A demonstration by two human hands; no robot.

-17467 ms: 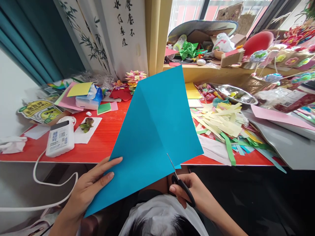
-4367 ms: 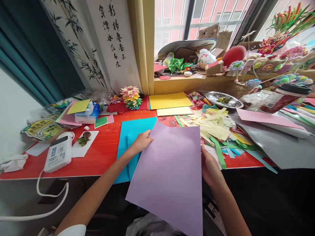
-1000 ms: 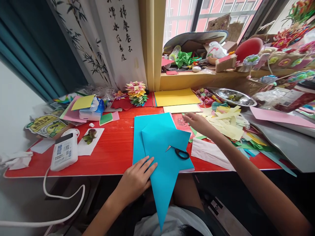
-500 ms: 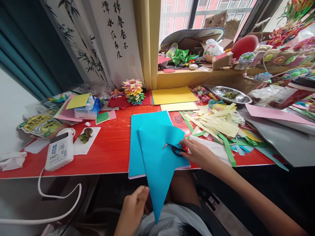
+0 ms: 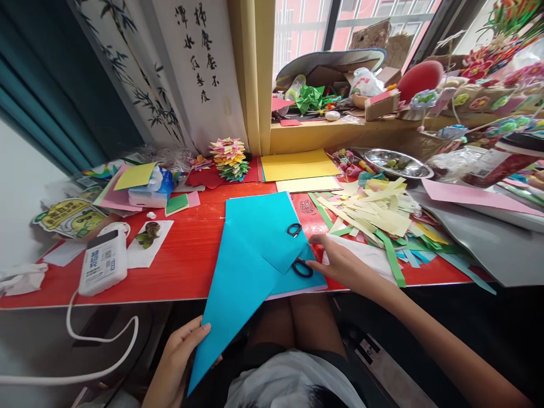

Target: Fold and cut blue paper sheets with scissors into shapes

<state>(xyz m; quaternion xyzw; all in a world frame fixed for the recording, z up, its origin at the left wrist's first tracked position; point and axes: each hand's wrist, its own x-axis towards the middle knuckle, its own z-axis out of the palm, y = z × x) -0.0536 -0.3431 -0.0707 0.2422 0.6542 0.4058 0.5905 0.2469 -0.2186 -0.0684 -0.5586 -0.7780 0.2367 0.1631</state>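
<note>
A folded blue sheet of paper (image 5: 238, 283) slants from the table down over its front edge, its pointed end toward me. My left hand (image 5: 181, 351) pinches its left edge near the point, thumb on top. Black-handled scissors (image 5: 302, 268) lie on the stack of blue paper (image 5: 259, 207), loops apart; the blue sheet covers their blades. Close to the right of the loops is my right hand (image 5: 335, 260), thumb and forefinger apart. The thumb tip is at the lower loop's edge; I cannot tell if it touches.
Paper strips (image 5: 374, 209) lie heaped on the red table (image 5: 187, 243) at right, with a metal bowl (image 5: 398, 163) behind. Yellow sheets (image 5: 300, 165) and a folded-paper ornament (image 5: 229, 160) are at the back. A white power bank (image 5: 103, 263) with a cable sits left.
My left hand has taken hold of the blue sheet and swung its point to the left. The scissors' loops have spread apart, and the sheet now covers the blades. My right hand's fingers have opened.
</note>
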